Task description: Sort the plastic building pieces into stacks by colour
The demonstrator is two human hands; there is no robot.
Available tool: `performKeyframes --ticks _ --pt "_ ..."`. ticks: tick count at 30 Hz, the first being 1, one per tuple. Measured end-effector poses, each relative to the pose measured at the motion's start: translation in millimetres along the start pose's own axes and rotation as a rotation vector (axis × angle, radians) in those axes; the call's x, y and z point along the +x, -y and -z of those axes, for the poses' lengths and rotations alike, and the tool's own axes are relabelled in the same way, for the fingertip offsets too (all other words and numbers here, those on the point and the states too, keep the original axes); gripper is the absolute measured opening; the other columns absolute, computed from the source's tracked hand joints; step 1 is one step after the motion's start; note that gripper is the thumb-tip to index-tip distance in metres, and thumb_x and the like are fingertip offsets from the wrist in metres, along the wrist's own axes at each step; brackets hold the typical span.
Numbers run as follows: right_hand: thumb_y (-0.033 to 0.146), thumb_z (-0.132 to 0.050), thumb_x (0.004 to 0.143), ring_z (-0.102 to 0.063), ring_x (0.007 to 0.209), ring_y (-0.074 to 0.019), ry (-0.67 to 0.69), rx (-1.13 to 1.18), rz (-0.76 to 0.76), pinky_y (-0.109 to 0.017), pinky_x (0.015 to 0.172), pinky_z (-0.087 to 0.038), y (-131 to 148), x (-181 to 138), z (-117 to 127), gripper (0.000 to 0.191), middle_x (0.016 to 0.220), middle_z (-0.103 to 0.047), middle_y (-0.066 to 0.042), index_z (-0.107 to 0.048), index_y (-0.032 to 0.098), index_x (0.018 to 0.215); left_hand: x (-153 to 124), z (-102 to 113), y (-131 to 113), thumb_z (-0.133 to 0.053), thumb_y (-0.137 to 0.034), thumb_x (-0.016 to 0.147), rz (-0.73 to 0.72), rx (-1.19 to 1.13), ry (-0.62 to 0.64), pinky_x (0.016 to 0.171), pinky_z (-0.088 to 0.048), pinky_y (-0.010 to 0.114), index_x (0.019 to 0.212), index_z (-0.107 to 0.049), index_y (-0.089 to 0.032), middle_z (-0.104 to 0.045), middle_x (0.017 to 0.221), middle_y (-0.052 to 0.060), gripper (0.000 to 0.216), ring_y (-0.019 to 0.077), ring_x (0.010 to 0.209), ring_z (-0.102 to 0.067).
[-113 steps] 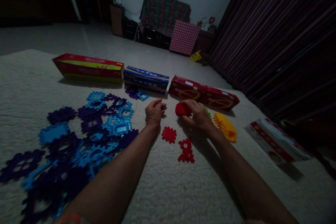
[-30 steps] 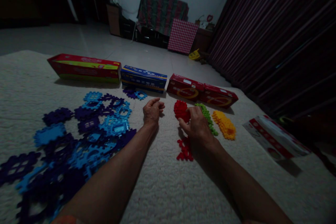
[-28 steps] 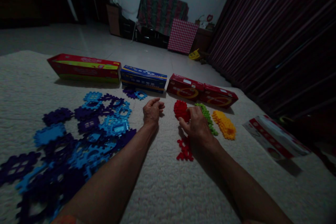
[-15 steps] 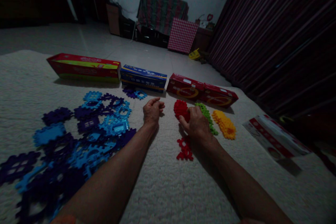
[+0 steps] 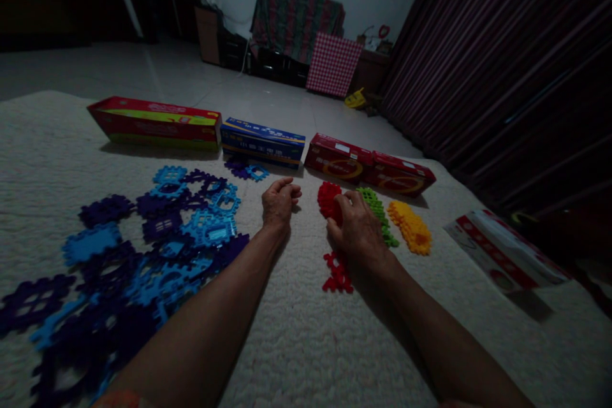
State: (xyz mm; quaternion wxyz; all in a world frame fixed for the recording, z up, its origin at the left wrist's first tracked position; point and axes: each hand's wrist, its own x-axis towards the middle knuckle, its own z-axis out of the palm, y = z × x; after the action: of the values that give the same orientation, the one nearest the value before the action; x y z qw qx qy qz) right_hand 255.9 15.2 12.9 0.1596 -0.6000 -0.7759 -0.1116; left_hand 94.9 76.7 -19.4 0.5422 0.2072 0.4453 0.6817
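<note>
My right hand (image 5: 356,229) rests on the cream rug, its fingers curled against a stack of red puzzle tiles (image 5: 328,199). Loose red tiles (image 5: 337,274) lie just below that hand. A row of green tiles (image 5: 377,213) and a pile of yellow tiles (image 5: 411,227) lie to its right. My left hand (image 5: 278,203) lies on the rug in a loose fist with nothing visible in it. A spread of blue and purple tiles (image 5: 157,236) covers the rug to its left.
Three long boxes line the rug's far edge: a red and yellow box (image 5: 155,122), a blue box (image 5: 262,140) and a red box (image 5: 368,166). A plastic packet (image 5: 507,256) lies at the right. Dark curtains hang along the right side.
A single red tile that lay between my hands 3.8 s ago is gone from there. My right hand has shifted slightly toward me along the red stack. My left hand stays put.
</note>
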Motion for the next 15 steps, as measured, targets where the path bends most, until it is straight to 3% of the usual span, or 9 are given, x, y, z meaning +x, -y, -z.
performKeyframes --ticks 6,11,15 --pt "0.026 -0.066 0.081 -0.055 0.11 -0.0343 -0.094 0.036 0.025 -0.048 0.091 -0.049 -9.2 2.8 -0.8 0.043 0.127 -0.056 -0.018 -0.058 0.018 0.122 -1.7 -0.8 -2.0 -0.063 -0.02 0.057 -0.001 0.012 -0.006 0.054 -0.044 0.022 0.089 -0.068 -0.016 -0.068 0.068 0.001 0.033 0.0129 0.06 -0.064" --pt "0.025 -0.067 0.078 -0.056 0.11 -0.0336 0.044 0.047 0.085 -0.048 0.09 -0.05 -34.2 5.1 14.6 0.05 0.121 -0.056 -0.015 -0.057 0.02 0.126 -1.3 -0.5 -1.2 -0.062 -0.02 0.058 -0.006 0.006 -0.013 0.054 -0.044 0.021 0.089 -0.069 -0.015 -0.068 0.067 0.001 0.032 0.0127 0.059 -0.064" --pt "0.022 -0.068 0.077 -0.055 0.107 -0.0328 0.15 -0.03 0.11 -0.048 0.09 -0.048 -45.1 3.3 22.0 0.042 0.119 -0.057 -0.014 -0.059 0.021 0.119 0.8 1.4 2.2 -0.065 -0.021 0.058 -0.022 0.015 0.001 0.055 -0.045 0.022 0.089 -0.069 -0.015 -0.068 0.069 0.002 0.032 0.0132 0.062 -0.065"
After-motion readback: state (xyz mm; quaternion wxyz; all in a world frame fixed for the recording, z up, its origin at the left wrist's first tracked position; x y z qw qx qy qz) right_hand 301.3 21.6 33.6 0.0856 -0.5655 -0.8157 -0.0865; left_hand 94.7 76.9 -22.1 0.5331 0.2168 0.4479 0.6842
